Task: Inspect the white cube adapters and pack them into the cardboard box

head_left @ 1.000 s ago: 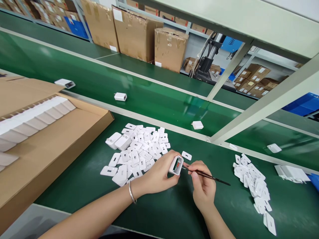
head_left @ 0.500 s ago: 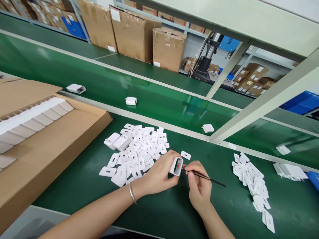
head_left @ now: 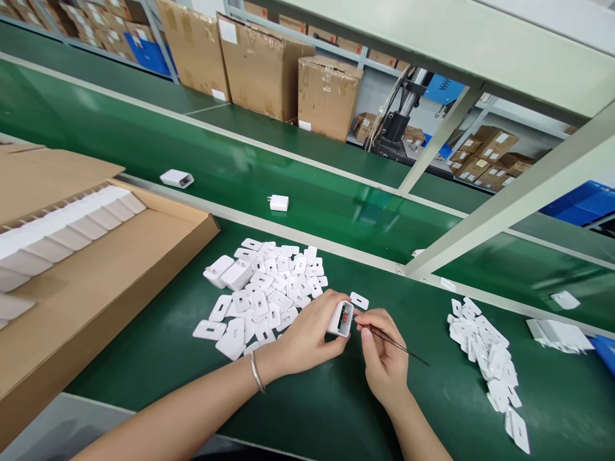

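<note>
My left hand (head_left: 307,330) is closed around a white charger housing (head_left: 333,322). The housing's open end faces right, and a green circuit board with a red part shows inside. Just to the right, my right hand (head_left: 387,358) pinches a pair of dark, thin tweezers (head_left: 398,344). Their tips are close to the open end; whether they touch it I cannot tell. A loose white cover plate with a slot (head_left: 359,300) lies on the green bench just beyond my hands. Left of my left hand spreads a pile of similar plates (head_left: 269,282), with two white chargers (head_left: 237,275) at its edge.
A cardboard box with white dividers (head_left: 182,246) takes up the left side. On the right lie a second pile of white plates (head_left: 494,352) and stacked white pieces (head_left: 557,336). Chargers (head_left: 278,203) sit on the green belt (head_left: 230,173) behind a pale rail. A slanted frame post (head_left: 509,192) crosses at right.
The chargers on the belt have moved to the right, one now partly behind the post. The tweezers have tilted slightly in my right hand. My left hand keeps its hold on the housing.
</note>
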The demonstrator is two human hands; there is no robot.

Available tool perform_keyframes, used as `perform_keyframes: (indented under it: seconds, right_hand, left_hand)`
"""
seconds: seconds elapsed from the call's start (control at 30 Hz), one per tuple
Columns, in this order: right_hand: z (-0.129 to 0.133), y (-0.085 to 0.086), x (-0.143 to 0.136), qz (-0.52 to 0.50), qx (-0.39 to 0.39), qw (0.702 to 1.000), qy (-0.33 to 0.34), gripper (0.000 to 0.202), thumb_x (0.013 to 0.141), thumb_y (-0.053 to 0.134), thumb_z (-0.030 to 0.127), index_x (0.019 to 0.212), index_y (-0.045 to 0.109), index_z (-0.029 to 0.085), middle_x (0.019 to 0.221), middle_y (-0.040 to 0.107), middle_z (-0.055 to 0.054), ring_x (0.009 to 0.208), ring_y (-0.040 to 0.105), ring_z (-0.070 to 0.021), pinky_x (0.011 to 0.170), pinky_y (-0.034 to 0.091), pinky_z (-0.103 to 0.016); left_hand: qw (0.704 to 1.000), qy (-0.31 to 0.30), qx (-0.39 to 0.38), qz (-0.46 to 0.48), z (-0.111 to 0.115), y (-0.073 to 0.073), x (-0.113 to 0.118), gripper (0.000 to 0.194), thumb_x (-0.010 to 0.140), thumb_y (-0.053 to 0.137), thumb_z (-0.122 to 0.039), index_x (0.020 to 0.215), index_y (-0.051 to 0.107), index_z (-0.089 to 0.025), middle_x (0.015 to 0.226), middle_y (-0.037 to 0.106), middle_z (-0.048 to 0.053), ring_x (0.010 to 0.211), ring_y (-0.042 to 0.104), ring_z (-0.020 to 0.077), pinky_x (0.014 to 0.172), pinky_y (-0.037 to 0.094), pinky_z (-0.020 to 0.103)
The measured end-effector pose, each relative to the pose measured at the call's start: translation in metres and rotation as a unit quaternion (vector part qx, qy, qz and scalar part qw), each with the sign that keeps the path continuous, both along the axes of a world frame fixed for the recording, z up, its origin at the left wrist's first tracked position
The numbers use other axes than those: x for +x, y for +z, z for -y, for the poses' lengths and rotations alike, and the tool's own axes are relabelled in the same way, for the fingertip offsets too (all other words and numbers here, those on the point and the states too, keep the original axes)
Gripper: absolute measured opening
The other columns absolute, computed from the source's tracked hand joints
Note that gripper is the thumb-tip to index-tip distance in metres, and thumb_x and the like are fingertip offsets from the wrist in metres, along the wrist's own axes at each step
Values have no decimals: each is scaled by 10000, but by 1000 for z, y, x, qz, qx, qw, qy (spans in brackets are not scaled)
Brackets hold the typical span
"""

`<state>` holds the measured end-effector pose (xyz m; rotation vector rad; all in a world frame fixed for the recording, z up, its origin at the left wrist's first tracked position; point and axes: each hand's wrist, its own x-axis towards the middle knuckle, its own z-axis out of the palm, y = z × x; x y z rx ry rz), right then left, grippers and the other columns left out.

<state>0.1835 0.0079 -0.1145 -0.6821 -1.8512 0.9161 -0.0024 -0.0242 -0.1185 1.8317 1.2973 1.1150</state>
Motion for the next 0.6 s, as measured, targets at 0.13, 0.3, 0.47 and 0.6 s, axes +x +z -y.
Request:
perform_keyframes:
  seconds: [0.13, 0.3, 0.47, 0.6]
  right_hand:
    - [0, 1, -2, 4, 4, 1000, -2, 269, 1025, 528, 133, 1186, 686, 280, 1029, 648, -62, 923, 654, -198, 783, 552, -340]
    - [1, 2, -3, -29, -3, 1000, -11, 250, 1035, 518, 154, 1167, 690, 278, 1012, 655, -66, 929, 644, -205, 765, 555, -337]
    - [1, 2, -1, -18, 8, 1000, -11, 215, 1038, 509, 163, 1108, 680, 271, 954, 647, -46, 873, 627, -195, 744, 528, -333]
    - [0, 2, -3, 68, 14, 998, 7, 206, 1021, 549, 156, 1132, 678, 273, 983, 669, -40, 877, 632, -189, 778, 516, -339]
  left_hand:
    - [1000, 1, -9, -3, 1, 1, 0, 439, 860, 594, -143, 1273, 467, -220, 1214, 594, 108, 1097, 623, 279, 919, 526, 418]
    - [1000, 4, -9, -2, 2, 1, -1, 445, 870, 598, -160, 1290, 463, -219, 1230, 593, 110, 1107, 623, 276, 915, 529, 409]
    - [1000, 10, 4, -5, 1, 1, -1, 407, 870, 592, -151, 1256, 478, -213, 1178, 598, 94, 1049, 625, 256, 886, 531, 394]
    - [1000, 9, 10, -13, -1, -4, 1, 405, 871, 594, -151, 1254, 477, -215, 1205, 590, 100, 1093, 619, 265, 929, 530, 409]
